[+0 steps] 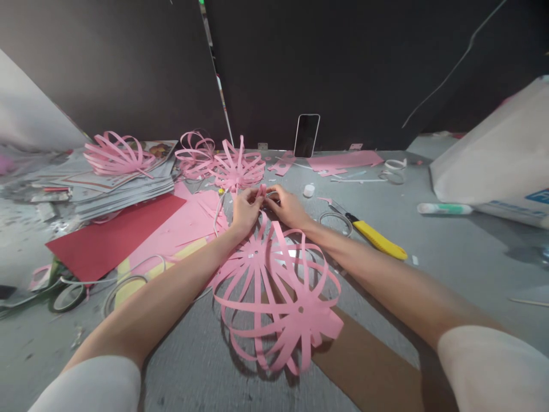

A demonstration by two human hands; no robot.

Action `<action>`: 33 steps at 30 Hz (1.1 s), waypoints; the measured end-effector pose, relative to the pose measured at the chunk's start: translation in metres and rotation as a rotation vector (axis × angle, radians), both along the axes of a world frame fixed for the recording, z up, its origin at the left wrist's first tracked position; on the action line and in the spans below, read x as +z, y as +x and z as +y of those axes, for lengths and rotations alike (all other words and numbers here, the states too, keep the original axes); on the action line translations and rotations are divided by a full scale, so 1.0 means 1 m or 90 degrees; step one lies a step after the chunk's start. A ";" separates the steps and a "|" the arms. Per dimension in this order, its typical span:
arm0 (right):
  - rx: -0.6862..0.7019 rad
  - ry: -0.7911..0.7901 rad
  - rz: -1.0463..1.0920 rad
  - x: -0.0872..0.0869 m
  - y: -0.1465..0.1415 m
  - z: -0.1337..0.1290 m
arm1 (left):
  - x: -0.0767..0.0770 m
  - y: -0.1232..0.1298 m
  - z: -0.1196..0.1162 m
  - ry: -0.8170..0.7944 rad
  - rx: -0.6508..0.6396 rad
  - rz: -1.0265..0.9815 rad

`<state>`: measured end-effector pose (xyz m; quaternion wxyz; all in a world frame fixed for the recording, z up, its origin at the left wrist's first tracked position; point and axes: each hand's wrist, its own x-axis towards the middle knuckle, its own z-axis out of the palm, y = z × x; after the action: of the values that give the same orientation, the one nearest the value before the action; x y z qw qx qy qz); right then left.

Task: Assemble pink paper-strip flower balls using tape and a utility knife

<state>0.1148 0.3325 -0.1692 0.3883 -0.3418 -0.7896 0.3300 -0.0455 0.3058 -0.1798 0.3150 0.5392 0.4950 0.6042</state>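
Note:
Before me lies a pink paper-strip lantern point(305, 320), its curved strips joining at flat round hubs with small holes. One of its strips reaches up to my hands. My left hand point(245, 213) is closed, thumb and fingers pinching a pink paper strip point(262, 189). Close beside it, my right hand point(286, 207) is also closed on the strip, its fingertips partly hidden. Just behind my hands sits another pink strip lantern point(237, 178), with a looser bundle of pink loops point(193, 163) to its left.
A yellow utility knife point(380, 237) and a small white cap point(309, 190) lie right of my hands. A phone point(307, 135) leans on the dark wall. Red paper point(111, 237) and stacked papers with a pink lantern point(115, 155) are left; a glue stick point(444, 209) and white bag point(493, 149) right.

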 end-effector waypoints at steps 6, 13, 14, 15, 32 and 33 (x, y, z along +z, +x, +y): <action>0.012 -0.002 0.016 0.000 0.001 0.001 | -0.004 -0.003 0.003 0.014 0.000 0.027; -0.007 -0.008 0.020 0.002 0.001 -0.001 | -0.004 -0.001 0.002 0.027 -0.006 -0.017; -0.007 -0.011 0.022 0.002 0.001 -0.002 | -0.003 0.000 0.002 0.027 -0.009 -0.030; -0.005 -0.015 0.023 0.001 0.001 -0.001 | -0.003 0.000 0.002 0.026 -0.011 -0.039; -0.022 0.015 0.010 -0.001 -0.001 0.001 | 0.006 0.004 -0.004 -0.016 -0.012 -0.060; -0.026 0.016 0.011 -0.002 -0.001 0.001 | 0.007 0.004 -0.004 -0.019 -0.017 -0.059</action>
<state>0.1140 0.3338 -0.1711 0.4056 -0.3499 -0.7834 0.3151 -0.0415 0.3019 -0.1732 0.3533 0.5126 0.4818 0.6167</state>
